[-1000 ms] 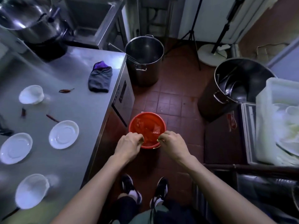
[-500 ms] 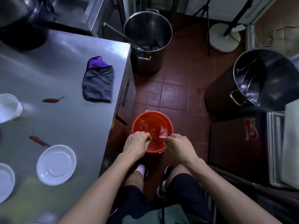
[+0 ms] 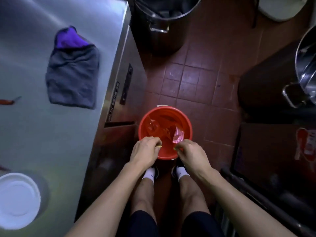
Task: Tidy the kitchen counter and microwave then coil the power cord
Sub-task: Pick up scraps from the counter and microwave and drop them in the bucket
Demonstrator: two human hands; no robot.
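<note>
A: From the head camera, what do the hands have hold of?

B: Both reach down over the round red plastic bucket (image 3: 165,132), which stands on the reddish-brown tiled floor (image 3: 191,79) just beside the end of the brushed stainless-steel table (image 3: 51,130). The left hand (image 3: 145,153) has its fingers curled at the near rim on its side; the right hand (image 3: 191,153) is curled the same way opposite. Each grip looks closed on the edge of the thin red plastic liner bag (image 3: 157,127) that lines the bucket, though the fingertips are blurred, so I say that with some caution.

A: Anything inside the bucket?

B: A crumpled pinkish piece of shiny wrapper (image 3: 178,136) lies against the liner, near the right hand.

A: And on the table?

B: A grey folded cloth with a purple part at its far end (image 3: 72,77) lies flat near the table's edge. Left of it, at the frame's edge, lies a small red chilli with a stalk (image 3: 8,101). A white round saucer (image 3: 18,200) sits at the near left corner of the view, well apart from the cloth.

A: What else is on the floor?

B: A tall steel stockpot with a side handle (image 3: 160,31) stands beyond the bucket, close to the table's end. A second large steel pot (image 3: 306,69) shows at the right edge. The person's dark shoes with white socks (image 3: 150,173) stand just behind the bucket.
</note>
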